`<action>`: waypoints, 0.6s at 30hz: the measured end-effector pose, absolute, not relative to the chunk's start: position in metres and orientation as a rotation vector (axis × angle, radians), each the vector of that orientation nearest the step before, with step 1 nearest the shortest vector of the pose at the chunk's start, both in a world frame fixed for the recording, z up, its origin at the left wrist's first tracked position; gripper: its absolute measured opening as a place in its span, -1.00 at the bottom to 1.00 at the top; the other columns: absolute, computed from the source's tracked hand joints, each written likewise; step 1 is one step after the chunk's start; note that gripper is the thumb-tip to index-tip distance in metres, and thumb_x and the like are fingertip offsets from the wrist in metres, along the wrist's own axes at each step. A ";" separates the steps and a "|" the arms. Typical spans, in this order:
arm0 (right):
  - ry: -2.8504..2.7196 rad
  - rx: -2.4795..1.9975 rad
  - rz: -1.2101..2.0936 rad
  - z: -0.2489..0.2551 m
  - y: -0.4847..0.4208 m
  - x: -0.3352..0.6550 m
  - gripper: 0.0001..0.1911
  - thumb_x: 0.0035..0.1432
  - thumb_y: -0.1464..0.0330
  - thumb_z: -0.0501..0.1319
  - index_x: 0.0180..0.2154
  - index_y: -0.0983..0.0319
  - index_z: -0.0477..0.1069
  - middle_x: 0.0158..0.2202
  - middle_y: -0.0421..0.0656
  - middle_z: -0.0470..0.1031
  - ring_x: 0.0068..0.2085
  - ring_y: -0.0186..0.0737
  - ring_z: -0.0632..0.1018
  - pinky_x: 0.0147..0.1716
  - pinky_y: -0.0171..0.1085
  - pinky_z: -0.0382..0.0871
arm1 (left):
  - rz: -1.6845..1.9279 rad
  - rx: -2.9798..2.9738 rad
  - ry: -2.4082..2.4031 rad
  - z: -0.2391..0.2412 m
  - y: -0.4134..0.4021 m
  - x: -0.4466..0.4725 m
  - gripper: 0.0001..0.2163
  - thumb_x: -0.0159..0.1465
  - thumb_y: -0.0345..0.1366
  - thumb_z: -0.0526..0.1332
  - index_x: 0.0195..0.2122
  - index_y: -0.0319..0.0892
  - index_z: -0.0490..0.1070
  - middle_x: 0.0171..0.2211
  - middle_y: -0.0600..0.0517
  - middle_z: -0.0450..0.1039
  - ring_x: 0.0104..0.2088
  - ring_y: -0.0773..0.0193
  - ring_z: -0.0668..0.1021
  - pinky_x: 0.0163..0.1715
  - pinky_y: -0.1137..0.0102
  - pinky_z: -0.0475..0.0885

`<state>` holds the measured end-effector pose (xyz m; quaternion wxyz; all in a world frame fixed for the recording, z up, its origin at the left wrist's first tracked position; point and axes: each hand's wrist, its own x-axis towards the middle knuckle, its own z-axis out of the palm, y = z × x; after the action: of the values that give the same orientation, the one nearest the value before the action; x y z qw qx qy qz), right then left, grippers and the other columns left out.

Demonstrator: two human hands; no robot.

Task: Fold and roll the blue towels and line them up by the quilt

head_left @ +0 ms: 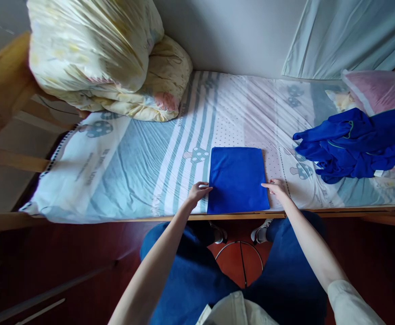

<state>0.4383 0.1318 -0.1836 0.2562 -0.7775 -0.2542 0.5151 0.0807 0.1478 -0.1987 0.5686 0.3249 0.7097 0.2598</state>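
A folded blue cloth lies flat as a neat rectangle on the bed near its front edge. My left hand rests at the cloth's left edge, fingers curled and touching the fabric. At the cloth's right edge is my right hand, fingers stretched toward the edge and touching it. Neither hand lifts the cloth. A crumpled blue garment lies further right on the bed.
The bed sheet is striped with mushroom prints. A rolled yellow quilt sits at the back left, a pink pillow at the right. The wooden bed rail runs along the front; a basketball lies between my feet.
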 end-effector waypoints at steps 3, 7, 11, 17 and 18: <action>-0.688 -2.115 1.365 -0.189 0.162 0.440 -0.41 -0.29 0.27 0.61 -0.46 0.14 0.18 -0.72 -0.44 0.13 -0.65 -0.49 0.14 -0.71 -0.43 -0.01 | 0.642 0.752 1.673 -0.205 0.179 0.083 -0.33 -0.46 -0.02 0.61 -0.34 -0.17 0.44 -0.48 0.00 0.55 -0.45 0.23 0.54 -0.43 0.37 0.36; -0.687 -2.105 1.328 -0.197 0.202 0.442 -0.41 -0.29 0.27 0.62 -0.46 0.13 0.20 -0.71 -0.41 0.18 -0.65 -0.47 0.19 -0.73 -0.42 0.03 | 0.699 0.760 1.677 -0.210 0.222 0.085 -0.37 -0.42 -0.05 0.61 -0.35 -0.16 0.43 -0.51 0.02 0.54 -0.46 0.24 0.54 -0.44 0.38 0.35; -0.646 -2.082 1.262 -0.204 0.239 0.441 -0.43 -0.26 0.30 0.62 -0.44 0.14 0.22 -0.69 -0.41 0.21 -0.65 -0.46 0.23 -0.74 -0.44 0.04 | 0.737 0.767 1.718 -0.211 0.261 0.089 -0.44 -0.37 -0.11 0.60 -0.37 -0.15 0.42 -0.56 0.05 0.49 -0.47 0.21 0.54 -0.44 0.36 0.35; -0.635 -2.019 1.172 -0.204 0.282 0.435 -0.54 -0.18 0.34 0.60 -0.43 0.19 0.31 -0.66 -0.39 0.29 -0.66 -0.49 0.25 -0.73 -0.45 0.10 | 0.804 0.759 1.717 -0.212 0.301 0.093 -0.46 -0.35 -0.17 0.60 -0.37 -0.16 0.41 -0.53 0.04 0.51 -0.46 0.22 0.55 -0.44 0.37 0.37; -0.643 -2.003 1.167 -0.204 0.286 0.434 -0.57 -0.16 0.34 0.59 -0.43 0.20 0.34 -0.64 -0.37 0.31 -0.66 -0.50 0.25 -0.72 -0.45 0.12 | 0.815 0.767 1.712 -0.213 0.305 0.093 -0.47 -0.34 -0.18 0.60 -0.36 -0.17 0.42 -0.51 0.02 0.52 -0.46 0.22 0.55 -0.44 0.37 0.37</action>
<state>0.4343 0.2862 -0.2040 0.3597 -0.7768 -0.2494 0.4528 0.0934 0.3049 -0.2131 0.5211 0.3200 0.7144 0.3402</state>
